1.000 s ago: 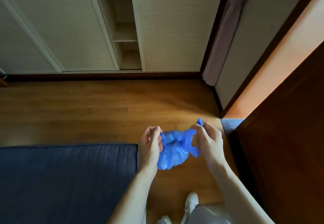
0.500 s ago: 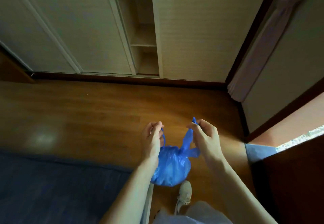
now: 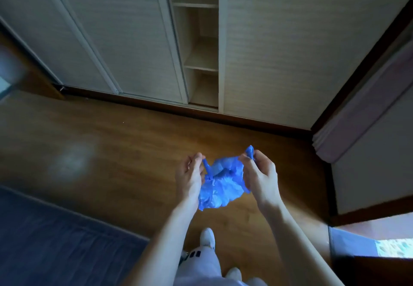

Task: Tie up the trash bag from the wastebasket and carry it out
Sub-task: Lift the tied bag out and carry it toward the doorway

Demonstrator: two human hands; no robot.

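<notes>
The left hand point(image 3: 190, 178) is closed on one thin twisted end of the blue trash bag point(image 3: 221, 187), pinched at the fingertips. The other twisted end is pinched by the right hand point(image 3: 260, 176), and a bit of blue sticks up above its fingers. The two ends are pulled apart, and a knot is seen between them. The bag is held in the air between both hands, above the brown wood floor point(image 3: 111, 142). A white shoe point(image 3: 207, 237) is seen below the bag. A dark blue mat point(image 3: 55, 241) is laid on the floor at the left.
</notes>
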